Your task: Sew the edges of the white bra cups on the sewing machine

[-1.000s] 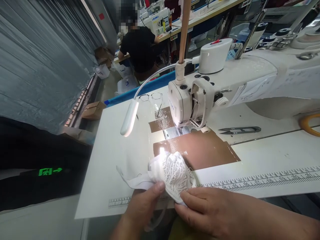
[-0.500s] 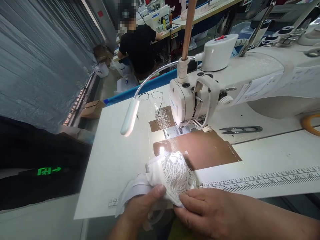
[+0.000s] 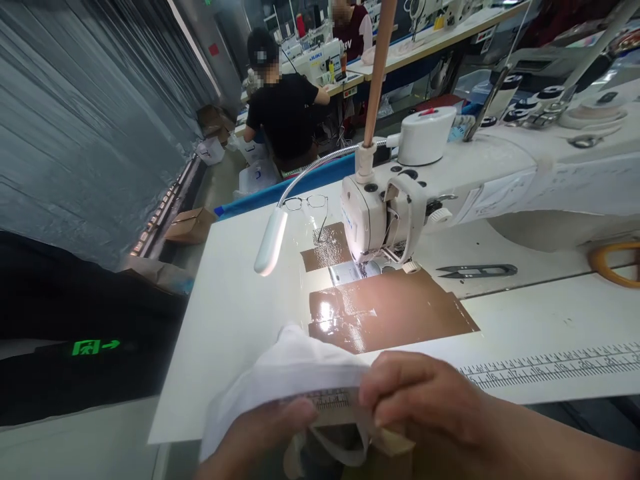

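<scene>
A white bra (image 3: 295, 360) spans both hands at the front edge of the table. Its lace cup does not show now; smooth cloth and a band face me, with a loose strap hanging below. My right hand (image 3: 425, 400) is closed, pinching the right end of the band between thumb and fingers. On the other side, my left hand (image 3: 260, 433) grips the bra from below, its thumb showing and its fingers partly hidden by the cloth. Beyond the hands stands a white sewing machine (image 3: 365, 220), its needle area over a metal plate (image 3: 345, 273).
Brown tape (image 3: 390, 310) covers part of the white table (image 3: 230, 300). Thread snips (image 3: 477, 271) and orange-handled scissors (image 3: 607, 267) lie at right. Eyeglasses (image 3: 315, 202) rest behind a lamp (image 3: 271, 241). A printed ruler (image 3: 555, 367) runs along the front edge. Co-workers sit farther back.
The bra has been turned, so the lace cup is no longer visible and the band is stretched between the hands. My right hand has risen slightly. The view has shifted a little.
</scene>
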Motion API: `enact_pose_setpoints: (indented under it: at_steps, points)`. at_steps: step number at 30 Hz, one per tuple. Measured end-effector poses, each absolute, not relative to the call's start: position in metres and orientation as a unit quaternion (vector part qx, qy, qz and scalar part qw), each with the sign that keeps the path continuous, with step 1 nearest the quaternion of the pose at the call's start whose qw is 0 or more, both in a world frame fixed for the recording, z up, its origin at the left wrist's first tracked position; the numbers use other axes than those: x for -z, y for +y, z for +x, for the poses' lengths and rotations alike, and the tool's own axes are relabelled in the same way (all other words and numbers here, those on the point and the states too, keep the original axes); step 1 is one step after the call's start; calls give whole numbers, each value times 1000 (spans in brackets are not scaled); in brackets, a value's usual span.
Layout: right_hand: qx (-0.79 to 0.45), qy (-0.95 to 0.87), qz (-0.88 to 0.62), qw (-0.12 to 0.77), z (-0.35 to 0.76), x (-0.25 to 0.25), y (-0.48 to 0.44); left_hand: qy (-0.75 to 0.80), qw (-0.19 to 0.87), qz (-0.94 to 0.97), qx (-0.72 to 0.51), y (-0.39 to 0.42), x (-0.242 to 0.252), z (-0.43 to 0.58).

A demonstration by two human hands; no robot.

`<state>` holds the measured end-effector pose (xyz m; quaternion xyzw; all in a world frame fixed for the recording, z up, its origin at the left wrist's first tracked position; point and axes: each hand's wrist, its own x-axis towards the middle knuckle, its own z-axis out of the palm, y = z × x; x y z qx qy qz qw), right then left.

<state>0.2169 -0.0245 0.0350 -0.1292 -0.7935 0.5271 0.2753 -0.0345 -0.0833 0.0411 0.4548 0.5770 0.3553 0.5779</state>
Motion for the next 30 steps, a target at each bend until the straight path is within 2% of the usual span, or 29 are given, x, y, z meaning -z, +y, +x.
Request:
enact_pose_setpoints:
  at_steps: [3, 4, 7, 8, 11, 14, 18, 21, 30]
  points:
    - [-648, -653, -243, 308, 217, -27, -13, 589, 544, 493, -337, -62, -62, -58]
    - [-682, -602, -283, 305, 216, -21, -11, 581, 559, 477, -350, -53, -67, -64]
    - [-750, -456, -347, 331, 214, -5, -8, 618, 509, 414, -433, -34, -67, -71]
    - [-759, -423, -354, 346, 214, 0, -9, 635, 497, 429, -408, -33, -63, -71]
    - [-762, -358, -371, 392, 214, 10, -13, 601, 589, 487, -235, -42, -42, -64]
    - [-764, -316, -366, 427, 212, 14, -17, 584, 620, 463, -247, -55, -21, -44]
    - [-782, -314, -328, 428, 203, 17, -21, 462, 708, 335, -417, -57, -8, -3]
    - [-736, -384, -355, 430, 201, 18, -23, 459, 709, 225, -487, -51, -5, 21]
    - [-602, -548, -430, 390, 210, 17, -24, 482, 692, 239, -481, -38, -1, 28]
